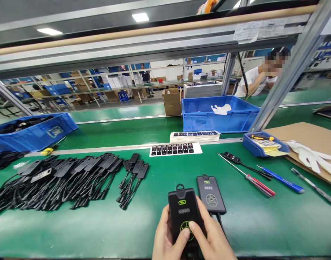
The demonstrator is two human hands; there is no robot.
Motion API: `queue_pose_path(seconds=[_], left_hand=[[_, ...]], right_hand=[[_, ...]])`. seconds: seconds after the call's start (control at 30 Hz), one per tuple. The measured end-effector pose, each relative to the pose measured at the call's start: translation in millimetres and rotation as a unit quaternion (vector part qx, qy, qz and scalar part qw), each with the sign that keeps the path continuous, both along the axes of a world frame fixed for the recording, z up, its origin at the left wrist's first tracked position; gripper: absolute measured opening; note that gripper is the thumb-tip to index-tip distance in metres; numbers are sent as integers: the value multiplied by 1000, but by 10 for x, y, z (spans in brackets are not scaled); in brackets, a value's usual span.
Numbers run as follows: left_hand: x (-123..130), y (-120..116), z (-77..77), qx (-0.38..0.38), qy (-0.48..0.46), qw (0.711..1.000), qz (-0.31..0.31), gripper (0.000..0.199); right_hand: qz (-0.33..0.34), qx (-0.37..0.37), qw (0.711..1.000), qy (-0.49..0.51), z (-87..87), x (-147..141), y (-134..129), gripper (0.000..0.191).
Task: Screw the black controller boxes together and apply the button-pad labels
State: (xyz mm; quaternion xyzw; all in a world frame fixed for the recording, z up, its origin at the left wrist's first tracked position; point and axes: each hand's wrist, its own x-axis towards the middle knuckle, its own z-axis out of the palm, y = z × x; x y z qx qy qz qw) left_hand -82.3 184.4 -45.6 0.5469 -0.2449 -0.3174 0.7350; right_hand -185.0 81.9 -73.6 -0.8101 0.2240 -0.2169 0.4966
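Note:
Both hands hold one black handheld controller (183, 200) with a hanging loop on top, a small digit display and a green-ringed button pad. My left hand (164, 240) grips its left side, thumb on the pad. My right hand (212, 236) wraps the right side, with its thumb pressed on the pad too. Just behind, to the right, a second controller (210, 191) lies face up on the green bench, its cables running toward me. Further left lie several small black cabled modules (136, 168) in a group, beside a large pile of similar cabled modules (65, 169).
A label sheet (176, 149) and a label stack (195, 137) lie ahead. Blue bins (219, 121) stand behind. Toward the right are a red screwdriver (260, 185), a blue pen-like tool (281, 179), a small blue tray (265, 145) and white gloves (311, 155). A person (256, 81) sits beyond.

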Motion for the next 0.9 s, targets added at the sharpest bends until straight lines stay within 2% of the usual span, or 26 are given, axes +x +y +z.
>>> queue_pose_path(seconds=[0.1, 0.2, 0.3, 0.33, 0.4, 0.47, 0.5, 0.53, 0.6, 0.67, 0.77, 0.83, 0.9], left_hand=[[3, 35, -6, 8, 41, 999, 16, 67], [15, 31, -23, 0, 90, 996, 25, 65], [55, 5, -28, -9, 103, 993, 50, 68], [73, -5, -24, -3, 117, 991, 61, 73], [108, -27, -12, 15, 149, 986, 70, 89], [134, -50, 2, 25, 152, 986, 60, 101], [142, -61, 7, 23, 136, 989, 53, 103], [146, -72, 9, 21, 116, 992, 48, 104], [146, -91, 4, 20, 78, 996, 38, 108], [139, -101, -15, 22, 33, 999, 20, 107], [113, -104, -56, 48, -23, 998, -27, 78], [75, -104, -81, 78, -26, 996, -24, 65], [20, -105, -98, 107, 5, 994, 13, 67]], right_hand=[[-17, -8, 1000, -4, 52, 30, 64, 61], [-22, -33, 999, -15, 182, 35, 69, 61], [17, -102, 994, 33, 310, -4, -64, 58], [2, -146, 988, 60, 323, -19, -138, 58], [-97, -260, 954, 115, 280, -43, -301, 65], [-198, -358, 899, 160, 165, -53, -446, 76], [-221, -384, 879, 173, 100, -58, -499, 79], [-226, -395, 873, 178, 43, -65, -536, 80], [-210, -374, 890, 155, -16, -93, -557, 82], [-196, -321, 919, 115, 14, -136, -503, 87], [-182, -233, 954, 50, 159, -180, -306, 89], [-177, -209, 962, 5, 239, -170, -138, 89], [-174, -227, 958, -32, 257, -135, 10, 90]])
